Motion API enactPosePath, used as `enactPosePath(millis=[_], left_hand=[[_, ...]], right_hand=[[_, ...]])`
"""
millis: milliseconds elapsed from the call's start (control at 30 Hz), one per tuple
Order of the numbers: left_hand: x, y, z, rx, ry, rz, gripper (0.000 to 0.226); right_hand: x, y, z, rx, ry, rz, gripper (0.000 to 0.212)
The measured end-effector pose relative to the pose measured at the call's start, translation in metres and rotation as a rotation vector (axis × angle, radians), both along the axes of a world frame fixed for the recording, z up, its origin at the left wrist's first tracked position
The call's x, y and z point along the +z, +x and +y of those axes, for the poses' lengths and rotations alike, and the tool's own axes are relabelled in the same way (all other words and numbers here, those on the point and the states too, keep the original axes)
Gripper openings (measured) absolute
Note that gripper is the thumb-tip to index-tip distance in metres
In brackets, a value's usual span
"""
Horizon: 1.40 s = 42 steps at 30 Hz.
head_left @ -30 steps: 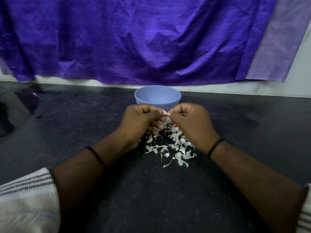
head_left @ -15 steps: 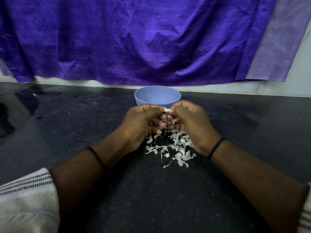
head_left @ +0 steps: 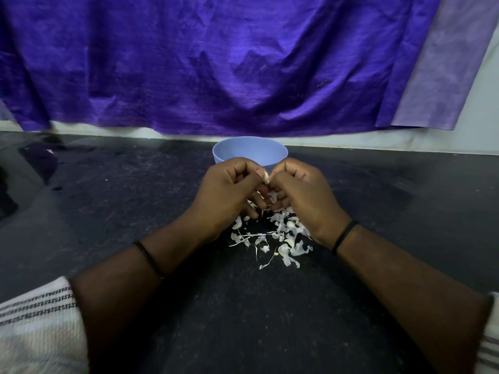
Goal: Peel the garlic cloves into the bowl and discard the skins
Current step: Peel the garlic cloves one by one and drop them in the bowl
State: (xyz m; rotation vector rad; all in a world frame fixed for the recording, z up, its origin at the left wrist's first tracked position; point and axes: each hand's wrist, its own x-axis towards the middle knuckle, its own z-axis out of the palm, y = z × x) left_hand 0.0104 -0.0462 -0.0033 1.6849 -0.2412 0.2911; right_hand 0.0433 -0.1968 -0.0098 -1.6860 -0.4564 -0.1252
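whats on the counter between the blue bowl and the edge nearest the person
In the head view, both hands, left and right, pinch a garlic clove just in front of the blue bowl. Below them a scatter of garlic skins lies on the dark counter.

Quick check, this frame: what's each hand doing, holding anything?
Left hand: fingers curled, pinching the garlic clove at its tip.
Right hand: fingers curled, pinching at the same clove, apparently working on its skin.

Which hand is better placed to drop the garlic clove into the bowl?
Probably the left hand: it pinches the garlic clove just before the blue bowl, while the right hand picks at skin.
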Motion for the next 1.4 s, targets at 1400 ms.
enactPosePath(millis=[1400], left_hand=[[-0.009, 0.007, 0.002, -0.027, -0.135, 0.144, 0.019]], right_hand=[[-0.001, 0.002, -0.008, -0.227, -0.499, -0.335, 0.038]])
